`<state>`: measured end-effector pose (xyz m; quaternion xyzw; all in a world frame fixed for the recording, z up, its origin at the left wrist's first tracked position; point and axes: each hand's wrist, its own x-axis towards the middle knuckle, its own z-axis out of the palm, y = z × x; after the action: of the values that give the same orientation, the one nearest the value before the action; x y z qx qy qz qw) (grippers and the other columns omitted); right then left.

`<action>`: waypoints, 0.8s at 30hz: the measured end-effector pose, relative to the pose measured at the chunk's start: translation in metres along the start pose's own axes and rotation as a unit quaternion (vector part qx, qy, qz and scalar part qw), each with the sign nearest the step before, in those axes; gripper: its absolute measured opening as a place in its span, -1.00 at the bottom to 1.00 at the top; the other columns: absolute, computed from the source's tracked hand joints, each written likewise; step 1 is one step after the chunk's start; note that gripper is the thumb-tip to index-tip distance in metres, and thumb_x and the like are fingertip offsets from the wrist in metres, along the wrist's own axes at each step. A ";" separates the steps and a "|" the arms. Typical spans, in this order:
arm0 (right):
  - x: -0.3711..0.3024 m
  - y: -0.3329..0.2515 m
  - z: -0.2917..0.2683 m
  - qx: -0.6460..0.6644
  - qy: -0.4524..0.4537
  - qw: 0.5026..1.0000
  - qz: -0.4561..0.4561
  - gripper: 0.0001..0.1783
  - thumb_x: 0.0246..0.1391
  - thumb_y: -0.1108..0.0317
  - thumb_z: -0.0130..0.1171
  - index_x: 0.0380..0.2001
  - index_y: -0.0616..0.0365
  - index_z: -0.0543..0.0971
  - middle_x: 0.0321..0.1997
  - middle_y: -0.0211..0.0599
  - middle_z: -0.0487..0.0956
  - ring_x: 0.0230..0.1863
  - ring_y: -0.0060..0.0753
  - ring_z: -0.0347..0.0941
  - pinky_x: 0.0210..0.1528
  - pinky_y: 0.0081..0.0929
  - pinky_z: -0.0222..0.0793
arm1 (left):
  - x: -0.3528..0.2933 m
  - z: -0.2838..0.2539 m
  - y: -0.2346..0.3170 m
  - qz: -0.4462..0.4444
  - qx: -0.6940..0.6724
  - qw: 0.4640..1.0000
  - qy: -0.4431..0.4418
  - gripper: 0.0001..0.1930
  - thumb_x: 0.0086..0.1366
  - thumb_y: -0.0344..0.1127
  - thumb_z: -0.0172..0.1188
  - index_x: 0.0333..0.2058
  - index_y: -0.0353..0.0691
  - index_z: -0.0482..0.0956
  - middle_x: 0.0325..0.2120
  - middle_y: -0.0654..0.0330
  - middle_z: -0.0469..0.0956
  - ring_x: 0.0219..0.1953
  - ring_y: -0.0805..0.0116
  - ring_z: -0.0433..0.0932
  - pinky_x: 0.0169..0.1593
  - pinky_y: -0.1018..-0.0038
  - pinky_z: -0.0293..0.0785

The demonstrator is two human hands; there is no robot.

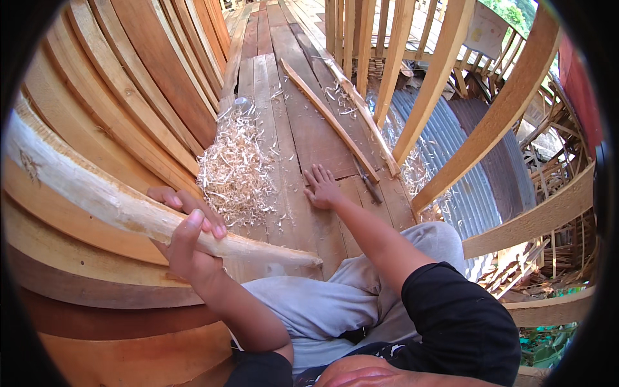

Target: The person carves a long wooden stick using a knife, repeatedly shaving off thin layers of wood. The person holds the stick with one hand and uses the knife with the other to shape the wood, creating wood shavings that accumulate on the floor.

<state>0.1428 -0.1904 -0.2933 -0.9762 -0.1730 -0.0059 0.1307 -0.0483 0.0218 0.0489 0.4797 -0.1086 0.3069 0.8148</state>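
The left grip (186,248) clasps the pale pole (97,188), its tip near the grey trousers (309,303); the right grip (322,189) lies spread on the floorboards (313,129). Held one-handed, the pole could twist loose.

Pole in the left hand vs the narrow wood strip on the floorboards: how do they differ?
Pose: the pole is gripped in the left hand; the narrow wood strip lies on the floorboards.
Shape: the pole is rounded and tapers toward the person's legs; the strip is straight-edged.
Colour: the pole is mostly whitish, the strip tan-brown.
Shared: both are long pieces of wood.
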 end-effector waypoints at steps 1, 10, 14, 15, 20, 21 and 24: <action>-0.013 0.005 0.000 -0.003 0.002 1.000 -0.002 -0.23 0.24 -0.13 -0.24 0.39 0.00 -0.03 0.50 -0.07 -0.20 0.51 -0.04 -0.38 0.45 -0.07 -0.43 | -0.001 0.002 0.000 -0.003 0.001 1.000 -0.005 -0.69 -0.04 -0.50 0.12 -0.30 -0.24 0.24 -0.69 0.20 0.26 -0.75 0.48 0.26 -0.65 0.59 0.33; -0.052 0.009 -0.002 0.202 0.009 0.979 0.005 -0.24 0.04 0.34 0.06 0.34 0.08 0.12 0.48 0.10 -0.26 0.49 0.05 -0.29 0.44 -0.15 -0.27 | -0.008 0.013 -0.003 -0.001 0.010 1.000 -0.016 -0.71 -0.07 -0.54 0.10 -0.32 -0.26 0.27 -0.64 0.21 0.29 -0.72 0.46 0.32 -0.63 0.54 0.37; -0.041 0.010 -0.017 0.333 0.087 0.939 0.011 -0.20 -0.32 0.74 0.05 0.16 0.15 0.39 0.45 0.27 -0.27 0.43 0.14 -0.07 0.38 -0.31 0.01 | -0.013 0.015 -0.003 0.006 0.018 0.999 -0.031 -0.71 -0.08 -0.54 0.09 -0.32 -0.26 0.26 -0.63 0.20 0.30 -0.73 0.46 0.31 -0.63 0.54 0.37; -0.036 -0.001 -0.028 0.320 0.101 0.942 0.011 -0.19 -0.41 0.81 0.03 0.10 0.16 0.46 0.45 0.29 -0.26 0.42 0.16 -0.04 0.36 -0.34 0.05 | -0.013 0.011 0.003 0.007 0.021 0.999 -0.042 -0.71 -0.07 -0.53 0.10 -0.32 -0.24 0.26 -0.66 0.21 0.29 -0.74 0.46 0.30 -0.65 0.54 0.36; -0.031 0.024 -0.089 0.266 0.069 0.962 0.001 -0.29 -0.41 0.77 0.05 -0.04 0.07 0.59 0.45 0.26 -0.21 0.44 0.14 -0.10 0.37 -0.38 0.05 | -0.019 0.004 0.013 -0.003 0.000 0.997 -0.079 -0.71 -0.04 -0.51 0.09 -0.31 -0.20 0.24 -0.71 0.23 0.27 -0.77 0.44 0.29 -0.66 0.53 0.37; -0.032 0.029 -0.103 0.279 0.064 0.958 0.000 -0.30 -0.41 0.77 0.04 -0.06 0.06 0.60 0.45 0.26 -0.20 0.44 0.15 -0.11 0.38 -0.39 0.03 | -0.020 0.004 0.015 0.004 0.004 0.997 -0.073 -0.72 -0.03 -0.50 0.08 -0.31 -0.20 0.24 -0.71 0.24 0.27 -0.76 0.44 0.30 -0.66 0.52 0.37; -0.041 0.058 -0.132 0.226 0.090 0.970 0.008 -0.29 -0.39 0.75 0.01 -0.04 0.03 0.60 0.44 0.26 -0.16 0.45 0.13 -0.11 0.36 -0.40 0.05 | -0.023 0.007 0.011 0.017 0.012 0.998 -0.057 -0.73 -0.01 -0.49 0.07 -0.30 -0.20 0.23 -0.71 0.25 0.27 -0.75 0.44 0.30 -0.64 0.52 0.38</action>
<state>0.1283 -0.2911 -0.1831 -0.9183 -0.1497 -0.0534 0.3626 -0.0721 0.0108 0.0498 0.5044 -0.1589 0.2941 0.7962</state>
